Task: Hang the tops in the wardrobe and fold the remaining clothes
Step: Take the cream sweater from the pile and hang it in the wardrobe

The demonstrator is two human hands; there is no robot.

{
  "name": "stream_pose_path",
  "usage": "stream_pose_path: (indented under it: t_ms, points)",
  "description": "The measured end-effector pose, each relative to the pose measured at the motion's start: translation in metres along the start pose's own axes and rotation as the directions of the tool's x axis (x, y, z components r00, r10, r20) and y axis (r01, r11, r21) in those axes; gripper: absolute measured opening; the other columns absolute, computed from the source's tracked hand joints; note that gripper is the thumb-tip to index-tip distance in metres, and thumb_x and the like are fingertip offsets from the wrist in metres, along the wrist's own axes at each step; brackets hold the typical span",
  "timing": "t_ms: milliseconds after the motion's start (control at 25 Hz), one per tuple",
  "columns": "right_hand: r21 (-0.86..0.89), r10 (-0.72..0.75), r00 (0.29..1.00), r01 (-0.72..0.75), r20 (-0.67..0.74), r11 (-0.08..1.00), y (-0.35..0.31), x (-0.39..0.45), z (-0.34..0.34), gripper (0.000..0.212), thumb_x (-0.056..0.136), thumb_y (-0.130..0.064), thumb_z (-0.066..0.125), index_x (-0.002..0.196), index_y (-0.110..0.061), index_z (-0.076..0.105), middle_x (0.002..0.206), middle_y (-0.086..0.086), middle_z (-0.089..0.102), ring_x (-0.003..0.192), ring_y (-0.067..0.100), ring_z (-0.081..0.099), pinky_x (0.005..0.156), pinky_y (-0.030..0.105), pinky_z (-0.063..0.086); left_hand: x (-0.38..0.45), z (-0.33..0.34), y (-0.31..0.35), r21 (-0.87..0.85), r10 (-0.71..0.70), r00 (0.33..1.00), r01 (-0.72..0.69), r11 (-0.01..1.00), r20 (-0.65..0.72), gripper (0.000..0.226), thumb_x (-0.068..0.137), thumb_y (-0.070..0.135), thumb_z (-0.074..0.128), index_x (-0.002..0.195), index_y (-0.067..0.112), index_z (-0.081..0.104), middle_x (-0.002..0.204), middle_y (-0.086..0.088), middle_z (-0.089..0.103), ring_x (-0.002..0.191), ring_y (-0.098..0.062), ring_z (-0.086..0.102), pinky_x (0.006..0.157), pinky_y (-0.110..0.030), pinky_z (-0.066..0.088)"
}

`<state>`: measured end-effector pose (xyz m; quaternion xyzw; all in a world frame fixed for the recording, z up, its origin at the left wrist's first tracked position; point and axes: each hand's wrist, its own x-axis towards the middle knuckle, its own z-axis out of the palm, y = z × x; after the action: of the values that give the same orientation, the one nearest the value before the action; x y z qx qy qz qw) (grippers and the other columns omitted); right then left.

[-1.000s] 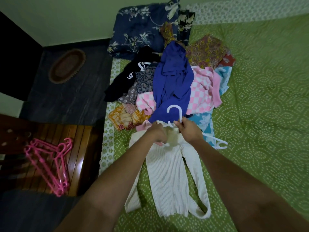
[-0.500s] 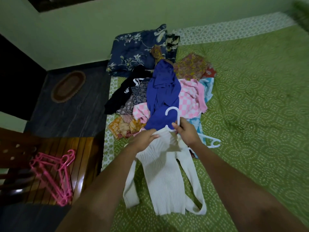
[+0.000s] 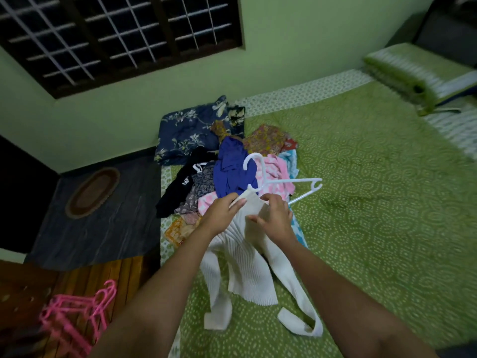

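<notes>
Hands work over the bed (image 3: 361, 202), near its left edge. Left hand (image 3: 224, 214): grip closed on the left shoulder of the white ribbed top (image 3: 247, 262), fingers curled over the fabric where the arm of the white hanger (image 3: 260, 174) enters the neckline. Right hand (image 3: 275, 219): grip closed on the right side of the neckline, thumb and fingers pinching the fabric. The top is raised at the collar; its body and both long sleeves trail down onto the green patterned bedsheet toward the near edge of the bed.

Hanger position: hook upward, above and between the two hands; left arm inside the top, right arm exposed and extending to the right over the sheet.

Clothes pile (image 3: 232, 177): on the bed just beyond the hands, along the left edge. It includes a blue garment (image 3: 232, 169), a pink-and-white checked garment (image 3: 276, 171), a black garment with white print (image 3: 180, 187) and several patterned pieces. A dark blue floral pillow (image 3: 188, 133) lies at the far left corner of the bed, touching the pile. A green folded item (image 3: 413, 71) rests at the far right corner.

Pink hangers (image 3: 77, 316): stacked on a wooden surface (image 3: 108, 277) left of the bed. An oval mat (image 3: 93, 192) lies on the dark floor. A barred window (image 3: 116, 34) is set in the green wall.
</notes>
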<state>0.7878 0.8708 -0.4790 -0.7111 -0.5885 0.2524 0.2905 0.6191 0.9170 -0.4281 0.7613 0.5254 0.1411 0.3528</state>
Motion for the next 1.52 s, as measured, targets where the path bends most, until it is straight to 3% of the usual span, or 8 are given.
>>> stream_pose_path:
  t_ms: [160, 240, 360, 720, 920, 1080, 1400, 1520]
  points:
    - [0.023, -0.146, 0.981, 0.150, -0.128, 0.988, -0.020, -0.036, -0.027, 0.037, 0.086, -0.051, 0.053, 0.091, -0.015, 0.057, 0.082, -0.005, 0.054, 0.091, 0.029, 0.056, 0.075, 0.035, 0.028, -0.018, -0.022, 0.037, 0.138, 0.052, 0.998, -0.047, 0.989, -0.033, 0.034, 0.098, 0.048, 0.038, 0.100, 0.016, 0.051, 0.084, -0.010, 0.056, 0.080, -0.028, 0.055, 0.068, -0.037, 0.039]
    - [-0.009, -0.102, 0.993, 0.102, 0.065, 0.995, -0.024, -0.057, -0.035, 0.032, 0.089, -0.048, 0.056, 0.092, -0.017, 0.051, 0.072, -0.010, 0.050, 0.090, 0.030, 0.058, 0.080, 0.036, 0.030, -0.028, -0.036, 0.058, 0.161, 0.136, 0.989, -0.125, 0.979, -0.059, 0.040, 0.098, 0.047, 0.038, 0.114, 0.014, 0.054, 0.099, -0.014, 0.062, 0.091, -0.032, 0.059, 0.073, -0.040, 0.044]
    - [-0.420, 0.196, 0.923, -0.042, 0.331, 0.907, -0.007, -0.091, -0.051, 0.048, 0.086, -0.053, 0.059, 0.121, -0.021, 0.053, 0.115, -0.001, 0.063, 0.118, 0.025, 0.053, 0.100, 0.043, 0.028, -0.043, -0.065, 0.087, 0.133, 0.297, 0.954, -0.289, 0.948, -0.045, 0.025, 0.098, 0.047, 0.040, 0.088, 0.026, 0.049, 0.074, 0.000, 0.055, 0.070, -0.022, 0.055, 0.059, -0.035, 0.035]
    - [-0.595, 0.239, 0.929, -0.364, -0.281, 0.716, 0.011, -0.162, -0.249, 0.015, 0.093, -0.026, 0.054, 0.100, -0.029, 0.067, 0.107, 0.003, 0.068, 0.104, 0.022, 0.061, 0.091, 0.031, 0.030, -0.062, -0.081, 0.098, 0.208, 0.390, 0.920, -0.387, 0.898, 0.028, 0.037, 0.101, 0.031, 0.043, 0.130, 0.011, 0.055, 0.127, -0.006, 0.060, 0.118, -0.022, 0.053, 0.088, -0.030, 0.039]
    - [-0.689, 0.261, 0.839, -0.542, -0.477, 0.482, -0.001, -0.199, -0.309, 0.018, 0.090, -0.016, 0.054, 0.098, -0.023, 0.069, 0.099, -0.002, 0.065, 0.105, 0.020, 0.055, 0.099, 0.038, 0.020, -0.054, -0.056, 0.155, 0.187, 0.552, 0.833, -0.549, 0.815, 0.037, 0.061, 0.089, 0.072, 0.026, 0.118, 0.029, 0.058, 0.107, -0.009, 0.067, 0.100, -0.028, 0.061, 0.087, -0.038, 0.047]
    - [-0.583, 0.292, 0.735, -0.669, -0.612, 0.461, 0.024, -0.245, -0.350, 0.020, 0.088, -0.026, 0.061, 0.108, -0.024, 0.065, 0.108, 0.000, 0.065, 0.110, 0.021, 0.054, 0.095, 0.038, 0.028, -0.055, -0.016, 0.219, 0.166, 0.696, 0.711, -0.702, 0.693, 0.100, 0.049, 0.095, 0.050, 0.037, 0.114, 0.011, 0.061, 0.105, -0.013, 0.066, 0.096, -0.028, 0.060, 0.079, -0.036, 0.043]
    - [-0.475, -0.068, 0.677, -0.438, -0.733, 0.764, 0.073, -0.312, -0.431, 0.051, 0.083, -0.014, 0.067, 0.130, -0.031, 0.057, 0.104, -0.005, 0.063, 0.102, 0.023, 0.047, 0.078, 0.036, 0.025, -0.044, 0.123, 0.363, 0.098, 0.712, 0.702, -0.708, 0.699, -0.010, 0.024, 0.100, 0.029, 0.042, 0.098, 0.013, 0.060, 0.087, -0.006, 0.064, 0.085, -0.030, 0.058, 0.072, -0.038, 0.041]
    - [-0.188, 0.108, 0.594, -0.414, -0.797, 0.891, 0.108, -0.356, -0.492, 0.059, 0.085, -0.035, 0.069, 0.138, -0.036, 0.045, 0.121, -0.010, 0.052, 0.114, 0.022, 0.038, 0.091, 0.037, 0.028, -0.046, 0.163, 0.424, 0.044, 0.786, 0.618, -0.785, 0.618, -0.013, 0.025, 0.100, 0.030, 0.042, 0.094, 0.013, 0.060, 0.084, -0.001, 0.061, 0.081, -0.027, 0.057, 0.075, -0.039, 0.041]
